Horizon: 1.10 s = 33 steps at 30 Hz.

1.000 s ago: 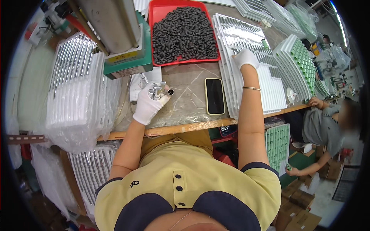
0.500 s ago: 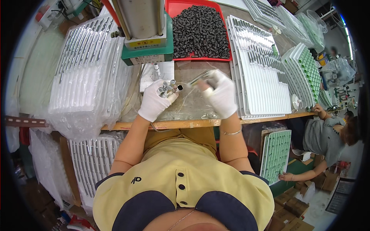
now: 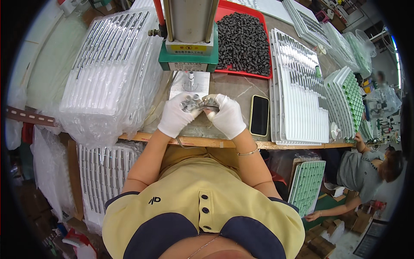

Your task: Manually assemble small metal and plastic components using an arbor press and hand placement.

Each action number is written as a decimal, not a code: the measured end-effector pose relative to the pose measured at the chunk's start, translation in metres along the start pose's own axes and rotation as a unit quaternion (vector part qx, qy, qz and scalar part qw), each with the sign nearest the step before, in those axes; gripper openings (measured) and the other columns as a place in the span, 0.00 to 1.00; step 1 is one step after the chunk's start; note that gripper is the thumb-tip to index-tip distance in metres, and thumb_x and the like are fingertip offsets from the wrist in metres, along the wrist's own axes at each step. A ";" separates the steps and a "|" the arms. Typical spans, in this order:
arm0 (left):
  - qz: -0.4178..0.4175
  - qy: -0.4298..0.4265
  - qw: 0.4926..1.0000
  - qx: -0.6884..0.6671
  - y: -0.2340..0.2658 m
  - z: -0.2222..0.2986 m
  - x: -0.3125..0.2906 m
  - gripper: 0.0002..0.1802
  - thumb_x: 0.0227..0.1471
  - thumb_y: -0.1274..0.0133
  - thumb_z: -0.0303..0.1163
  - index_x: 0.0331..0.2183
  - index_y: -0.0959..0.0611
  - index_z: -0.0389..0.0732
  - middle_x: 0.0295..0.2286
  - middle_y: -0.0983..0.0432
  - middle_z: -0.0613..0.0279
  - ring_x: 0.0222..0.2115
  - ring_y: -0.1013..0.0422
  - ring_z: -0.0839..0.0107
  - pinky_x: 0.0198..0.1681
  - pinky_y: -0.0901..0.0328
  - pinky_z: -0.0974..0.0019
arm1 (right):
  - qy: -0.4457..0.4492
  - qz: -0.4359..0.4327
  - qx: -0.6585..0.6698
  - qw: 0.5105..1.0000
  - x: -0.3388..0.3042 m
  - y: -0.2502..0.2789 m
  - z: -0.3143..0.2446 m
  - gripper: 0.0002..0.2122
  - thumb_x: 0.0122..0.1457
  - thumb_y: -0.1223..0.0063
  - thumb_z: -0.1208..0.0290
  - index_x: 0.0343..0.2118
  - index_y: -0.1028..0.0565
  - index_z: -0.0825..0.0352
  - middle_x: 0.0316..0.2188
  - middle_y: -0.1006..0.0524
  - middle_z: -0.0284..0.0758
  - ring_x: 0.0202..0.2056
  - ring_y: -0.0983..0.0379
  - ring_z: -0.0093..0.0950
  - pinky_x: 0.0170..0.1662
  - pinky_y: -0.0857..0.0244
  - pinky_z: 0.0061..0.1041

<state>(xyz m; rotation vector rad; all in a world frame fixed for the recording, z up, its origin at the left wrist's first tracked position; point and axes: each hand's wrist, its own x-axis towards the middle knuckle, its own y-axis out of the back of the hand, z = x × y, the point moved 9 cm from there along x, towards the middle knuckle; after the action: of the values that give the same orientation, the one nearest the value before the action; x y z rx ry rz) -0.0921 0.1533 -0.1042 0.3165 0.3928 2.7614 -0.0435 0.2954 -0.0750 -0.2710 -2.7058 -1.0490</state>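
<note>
My left hand, in a white glove, is closed around a bunch of several short shiny silver tubes, open ends up. My right hand, also gloved in white, meets it just to the right. Its fingers are pinched on a silver tube lying across the bunch; the fingers partly hide it. Just beyond the hands, a metal post stands upright on a white plate beneath the green-based press.
A red tray of small black fittings sits behind. White racks of silver tubes stand left and right. A phone lies right of my hands. Farther right, a person touches a green rack.
My right hand has moved left from over the phone to meet my left hand, bringing its silver piece to the bunch. The phone is now uncovered. The whole view has shifted slightly.
</note>
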 end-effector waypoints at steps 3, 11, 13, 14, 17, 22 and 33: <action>0.074 0.095 0.989 -0.090 0.027 -0.021 0.018 0.14 0.39 0.39 0.27 0.33 0.20 0.37 0.25 0.27 0.66 0.24 0.30 0.80 0.28 0.34 0.74 | -0.064 0.047 0.081 0.994 0.022 -0.003 0.026 0.11 0.43 0.39 0.71 0.32 0.24 0.63 0.25 0.22 0.39 0.29 0.25 0.36 0.33 0.31 0.31; -0.047 0.044 0.994 0.090 0.028 -0.015 0.081 0.15 0.41 0.41 0.29 0.35 0.21 0.34 0.30 0.20 0.57 0.30 0.26 0.71 0.35 0.33 0.69 | -0.116 -0.095 -0.097 0.984 0.076 -0.048 0.034 0.14 0.46 0.43 0.64 0.35 0.25 0.64 0.30 0.23 0.45 0.35 0.26 0.43 0.39 0.32 0.36; -0.036 0.036 0.996 0.077 0.031 -0.022 0.078 0.15 0.42 0.41 0.29 0.35 0.21 0.34 0.30 0.21 0.58 0.30 0.26 0.72 0.35 0.33 0.69 | -0.110 -0.104 -0.108 0.982 0.078 -0.050 0.026 0.14 0.47 0.44 0.62 0.36 0.24 0.64 0.30 0.23 0.46 0.35 0.26 0.43 0.39 0.32 0.37; -0.029 0.026 0.997 0.063 0.033 -0.025 0.077 0.16 0.42 0.41 0.28 0.36 0.22 0.34 0.30 0.21 0.58 0.30 0.26 0.72 0.35 0.33 0.70 | -0.106 -0.112 -0.137 0.979 0.078 -0.052 0.025 0.14 0.47 0.44 0.61 0.35 0.24 0.64 0.30 0.23 0.46 0.35 0.26 0.43 0.39 0.32 0.37; -0.010 0.083 0.996 -0.020 0.039 -0.040 0.067 0.15 0.43 0.40 0.27 0.35 0.23 0.34 0.28 0.22 0.60 0.27 0.28 0.75 0.32 0.33 0.71 | -0.104 -0.125 -0.172 0.972 0.079 -0.058 0.027 0.16 0.48 0.45 0.59 0.37 0.23 0.64 0.30 0.22 0.45 0.35 0.25 0.42 0.40 0.32 0.35; 0.041 0.104 0.975 -0.190 0.058 -0.048 0.035 0.13 0.45 0.41 0.28 0.34 0.24 0.37 0.25 0.25 0.65 0.21 0.31 0.79 0.26 0.34 0.75 | -0.137 -0.171 -0.147 0.965 0.065 -0.050 0.019 0.21 0.47 0.43 0.58 0.43 0.25 0.65 0.33 0.22 0.45 0.35 0.25 0.40 0.41 0.32 0.33; -0.098 0.036 0.993 0.058 0.004 0.008 -0.021 0.16 0.39 0.36 0.36 0.30 0.20 0.37 0.24 0.22 0.58 0.24 0.26 0.70 0.29 0.32 0.68 | -0.135 -0.082 0.272 0.949 -0.010 -0.020 -0.002 0.07 0.52 0.43 0.78 0.34 0.25 0.71 0.28 0.24 0.30 0.28 0.31 0.15 0.33 0.35 0.16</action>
<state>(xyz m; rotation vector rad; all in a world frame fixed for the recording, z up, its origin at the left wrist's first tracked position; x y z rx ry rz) -0.0716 0.1434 -0.0992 0.1945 0.5739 2.5676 -0.0389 0.2784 -0.0893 -0.0928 -3.1707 -0.2710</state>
